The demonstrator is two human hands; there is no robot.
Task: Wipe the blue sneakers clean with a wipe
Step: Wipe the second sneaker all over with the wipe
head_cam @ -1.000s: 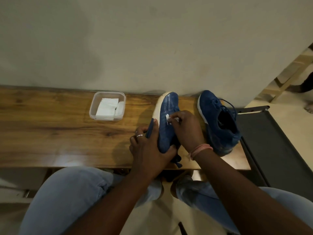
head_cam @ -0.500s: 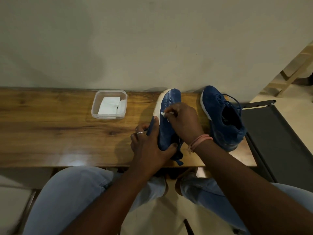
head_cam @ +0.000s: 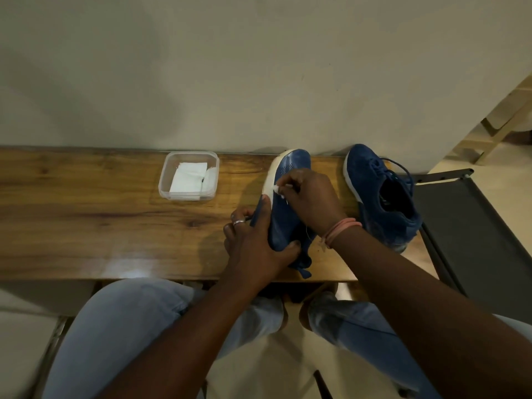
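Sneaker (head_cam: pixel 283 203) on its side on wood counter (head_cam: pixel 100 226), L hand (head_cam: pixel 253 240) grips it, R hand (head_cam: pixel 309 197) pinches wipe (head_cam: pixel 275 189) at sole. 2nd sneaker (head_cam: pixel 380 194) to the right. Tub (head_cam: pixel 188 175) w/ wipes by plain wall (head_cam: pixel 259 67).

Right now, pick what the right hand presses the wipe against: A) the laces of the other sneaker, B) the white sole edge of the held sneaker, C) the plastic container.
B: the right hand pinches the wipe at the held sneaker sole edge.

Blue sneaker (head_cam: pixel 283 208) tipped on its side on tabletop (head_cam: pixel 86 220), white sole edge facing left; small white wipe (head_cam: pixel 277 189) pressed at that edge; second blue sneaker (head_cam: pixel 377 194) upright to its right, laces loose
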